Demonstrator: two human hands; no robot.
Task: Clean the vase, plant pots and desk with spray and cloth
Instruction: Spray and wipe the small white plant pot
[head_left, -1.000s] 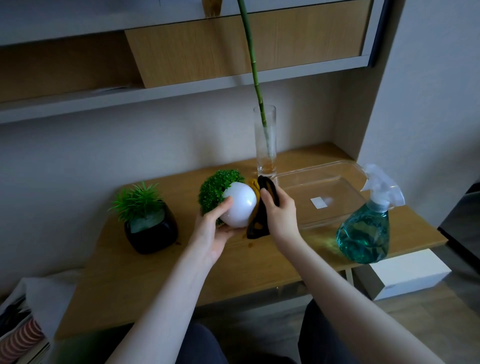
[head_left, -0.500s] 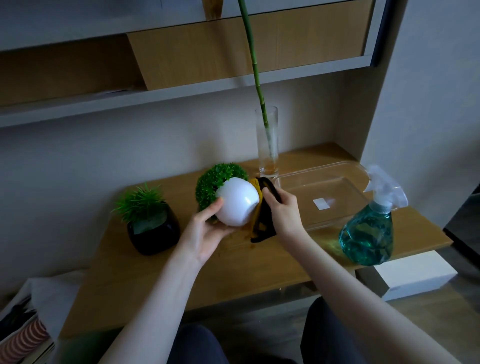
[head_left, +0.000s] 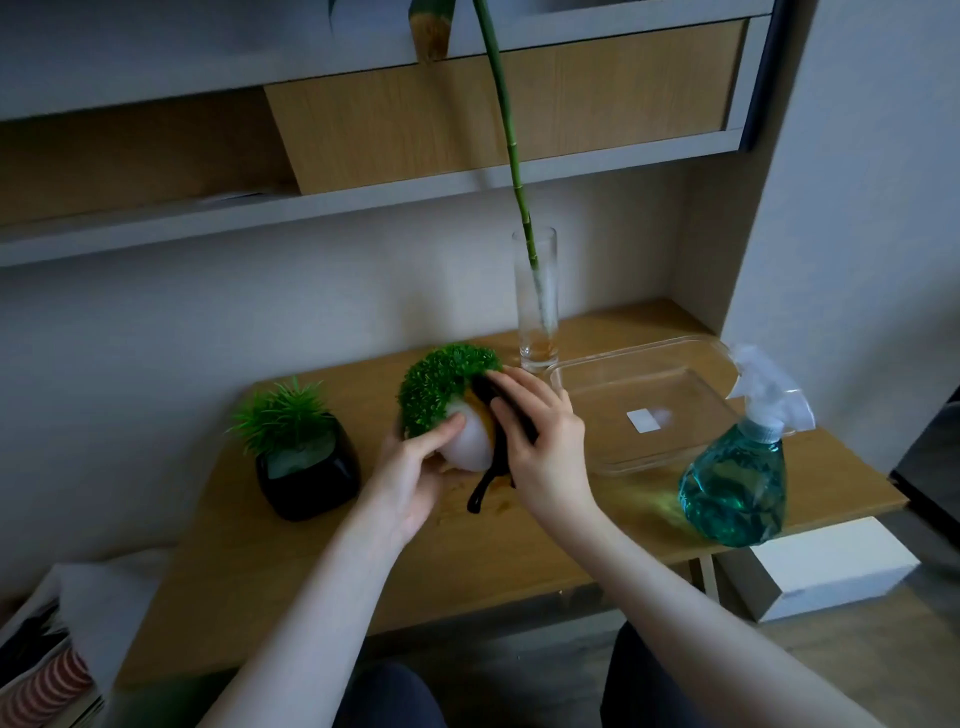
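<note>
Since half a second ago the right hand (head_left: 540, 441) has slid from the side of the white pot (head_left: 470, 441) up over its top, and the pot is now tilted more, with its round green plant (head_left: 441, 384) leaning to the left. I see the right hand pressing the black and yellow cloth (head_left: 491, 447) against the pot, fingers curled over it — one black end of the cloth hangs down below the pot. The left hand (head_left: 410, 478) grips the pot from the left and below, thumb on its white side.

Left of the white pot stands the black pot (head_left: 309, 475) with spiky grass on the desk (head_left: 291, 587). Just behind the white pot is the glass vase (head_left: 536, 312) with a green stem — upright. To the right of the white pot lies a clear tray (head_left: 644, 457), and further right the spray bottle (head_left: 735, 480) with blue-green liquid.
</note>
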